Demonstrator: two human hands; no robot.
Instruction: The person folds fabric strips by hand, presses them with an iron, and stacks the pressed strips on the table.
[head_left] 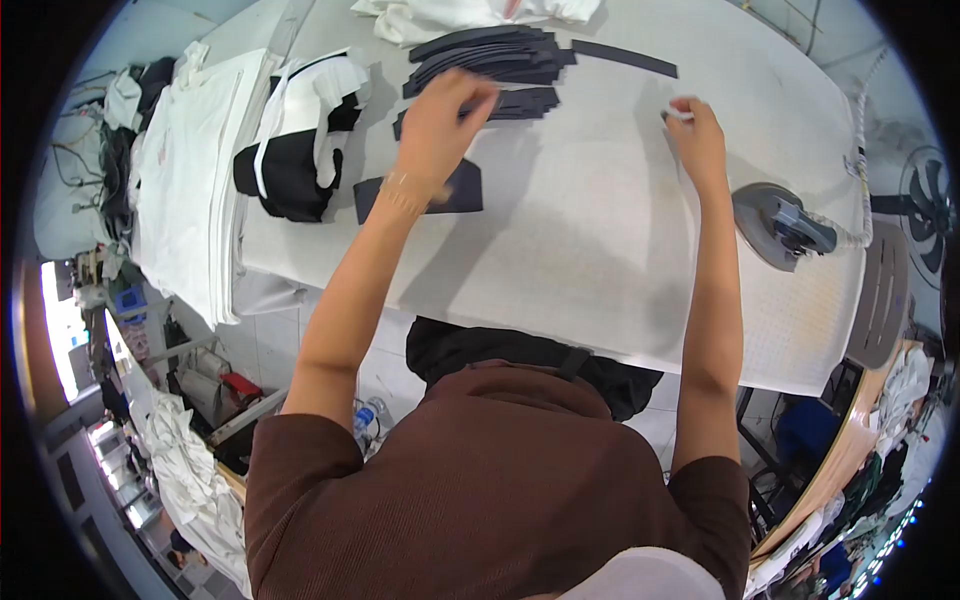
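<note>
Left hand [450, 112] blurred over dark strips [490, 60], flat, slightly curved, stacked overlapping; fingers curled, pinch or not I cannot tell. Right hand [698, 142] above pale cloth-covered table [580, 220], fingers bent inward; can't tell from here if pressed together. Slim lone strip [625, 58] beyond. Broad dark piece [466, 190] by left wrist. Rounded iron [762, 225] at right.

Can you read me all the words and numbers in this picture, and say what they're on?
There are none I can read.
Dark strips: no writing shows.
Iron: no readable label.
Things at the far edges: too small or blurred to tell.
</note>
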